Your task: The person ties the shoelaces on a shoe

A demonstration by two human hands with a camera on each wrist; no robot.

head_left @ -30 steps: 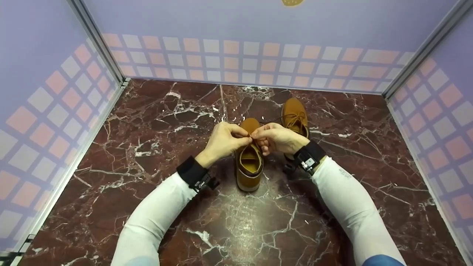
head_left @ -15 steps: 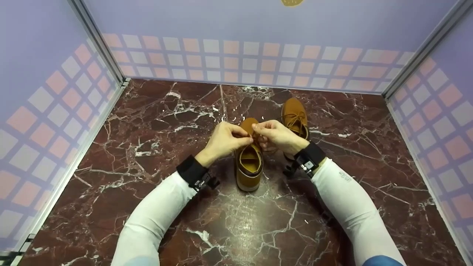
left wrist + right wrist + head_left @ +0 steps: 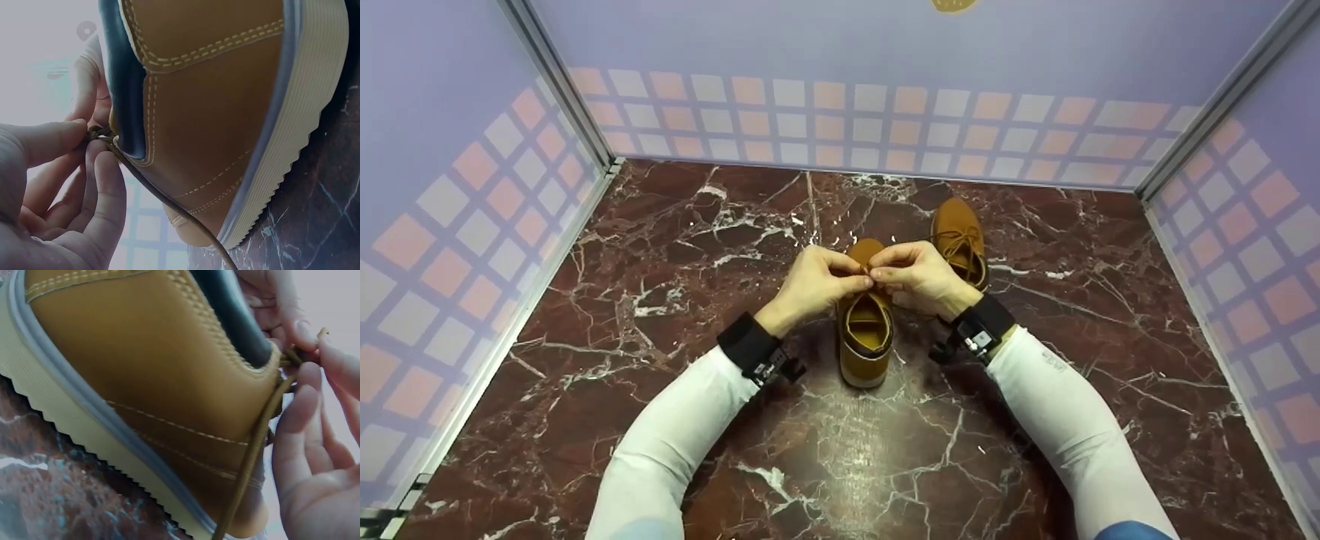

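Note:
A tan shoe (image 3: 864, 367) stands on the floor between my hands, its toe pointing away. Over its lacing, my left hand (image 3: 814, 285) pinches the brown shoelace (image 3: 160, 194) between thumb and fingers. My right hand (image 3: 919, 274) meets it from the other side and pinches the lace as well, thumb against fingertips. In the right wrist view a strand of lace (image 3: 247, 461) hangs down along the shoe's side, and a short lace end pokes up by the fingertips. The fingers partly hide the crossing of the laces.
A second tan shoe (image 3: 958, 232), its lace tied in a bow, stands to the right and a little farther off. Dark red marble floor (image 3: 720, 450) lies all around. Lilac panels with a checked band (image 3: 870, 124) close off the back and both sides.
My right hand lifted slightly off to the right with fingers parted, then came back to the left hand's fingertips and pinches the lace. The left hand and the shoe stay nearly still.

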